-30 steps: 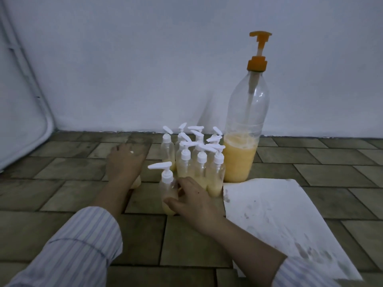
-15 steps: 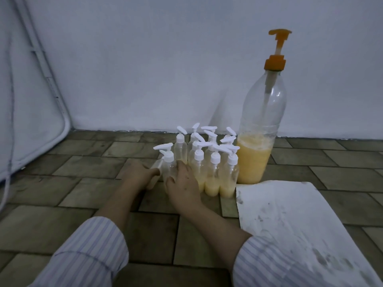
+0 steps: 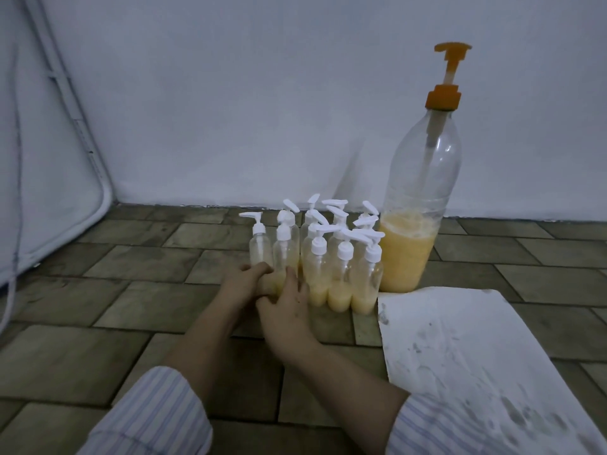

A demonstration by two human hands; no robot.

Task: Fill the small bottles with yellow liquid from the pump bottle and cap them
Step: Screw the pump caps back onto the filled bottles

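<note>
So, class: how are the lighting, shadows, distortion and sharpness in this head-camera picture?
Head view: dim, flat, bluish light, no harsh glare; the pump bottle casts a faint shadow on the wall to its left; the wide lens bends the white frame at left; the small bottles look soft, the hands slightly blurred.

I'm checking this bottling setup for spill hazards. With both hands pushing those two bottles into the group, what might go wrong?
1. The small bottles stand tightly packed, so a nudge from the left hand or right hand could topple several.
2. The tall pump bottle stands right beside the cluster and might get knocked.
3. A spill could soak the white sheet nearby.
</note>
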